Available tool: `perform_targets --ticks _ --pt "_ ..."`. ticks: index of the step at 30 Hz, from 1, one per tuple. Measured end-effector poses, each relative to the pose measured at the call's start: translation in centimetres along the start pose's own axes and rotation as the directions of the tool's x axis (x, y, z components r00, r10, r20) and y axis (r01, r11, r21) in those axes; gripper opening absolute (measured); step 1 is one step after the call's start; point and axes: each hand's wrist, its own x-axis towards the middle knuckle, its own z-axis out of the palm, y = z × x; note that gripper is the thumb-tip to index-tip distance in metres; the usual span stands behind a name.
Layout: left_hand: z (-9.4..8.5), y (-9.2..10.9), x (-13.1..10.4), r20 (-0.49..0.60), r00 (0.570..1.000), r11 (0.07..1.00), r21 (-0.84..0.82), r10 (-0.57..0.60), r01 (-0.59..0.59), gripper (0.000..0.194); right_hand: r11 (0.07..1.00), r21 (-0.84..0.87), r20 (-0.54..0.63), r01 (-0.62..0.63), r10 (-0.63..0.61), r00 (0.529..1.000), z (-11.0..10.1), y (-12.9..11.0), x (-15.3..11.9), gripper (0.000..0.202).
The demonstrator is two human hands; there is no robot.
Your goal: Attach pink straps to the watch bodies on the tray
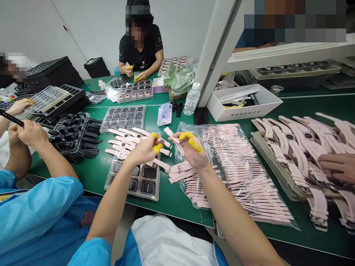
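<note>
My right hand [194, 149], with yellow finger cots, grips a pink watch strap [179, 143] between thumb and fingers. My left hand [145, 148], also in yellow finger cots, is closed in a pinch over the tray; what its fingertips hold is too small to make out. Under and beside it lie several watches with pink straps [122, 143] on a clear plastic tray [116, 190] of square dark watch pieces. Loose pink straps [180, 170] lie on the green table between my hands, by a clear bag of pink straps [238, 166].
Pink-strapped watches [307, 136] cover a tray at right, touched by another person's hand [340, 166]. A white box [244, 103] and water bottle [192, 99] stand behind. Left, a co-worker's hands [31, 135] hold a black strap [11, 117]. Another person [141, 48] works opposite.
</note>
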Motion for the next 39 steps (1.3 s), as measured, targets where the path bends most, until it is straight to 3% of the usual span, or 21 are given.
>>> perform_targets --ticks 3,5,8,10,15,18,21,25,35,39 --pt "2.8 -2.3 4.1 -0.139 0.989 0.974 -0.228 -0.049 0.016 0.012 0.989 0.137 -0.03 -0.059 0.064 0.998 1.2 1.4 -0.1 0.047" --pt "4.7 -3.8 5.4 -0.202 0.979 0.944 -0.328 -0.034 -0.035 0.015 0.972 0.203 -0.052 -0.116 0.129 0.99 1.6 2.6 0.1 0.053" --pt "6.5 -5.2 5.6 -0.237 0.971 0.946 -0.305 0.037 -0.11 0.026 0.946 0.21 -0.008 -0.246 0.253 0.967 1.5 3.8 0.4 0.062" --pt "6.9 -5.5 5.2 -0.238 0.969 0.961 -0.246 0.065 -0.125 0.033 0.93 0.171 0.049 -0.326 0.322 0.945 1.2 3.9 0.4 0.056" --pt "6.7 -5.2 4.7 -0.245 0.964 0.962 -0.221 0.105 -0.161 0.038 0.918 0.204 0.026 -0.34 0.342 0.939 1.2 2.5 0.0 0.044" --pt "6.3 -4.9 4.8 -0.237 0.956 0.953 -0.205 0.173 -0.223 0.043 0.913 0.219 0.101 -0.345 0.33 0.939 1.7 1.7 -0.3 0.042" --pt "5.8 -5.0 4.8 -0.194 0.943 0.941 -0.15 0.272 -0.303 0.057 0.915 0.182 0.167 -0.359 0.331 0.929 2.0 1.6 -0.5 0.042" --pt "5.5 -5.1 4.6 -0.132 0.928 0.928 -0.09 0.349 -0.362 0.071 0.93 0.154 0.151 -0.333 0.311 0.938 1.8 1.9 -0.4 0.044" --pt "5.4 -4.6 4.2 -0.155 0.933 0.936 -0.09 0.325 -0.341 0.058 0.888 0.25 0.167 -0.386 0.353 0.921 1.5 1.4 -0.1 0.044" --pt "5.5 -4.6 4.3 -0.115 0.928 0.932 -0.047 0.354 -0.361 0.062 0.891 0.222 0.191 -0.397 0.359 0.913 1.3 1.3 -0.1 0.044"
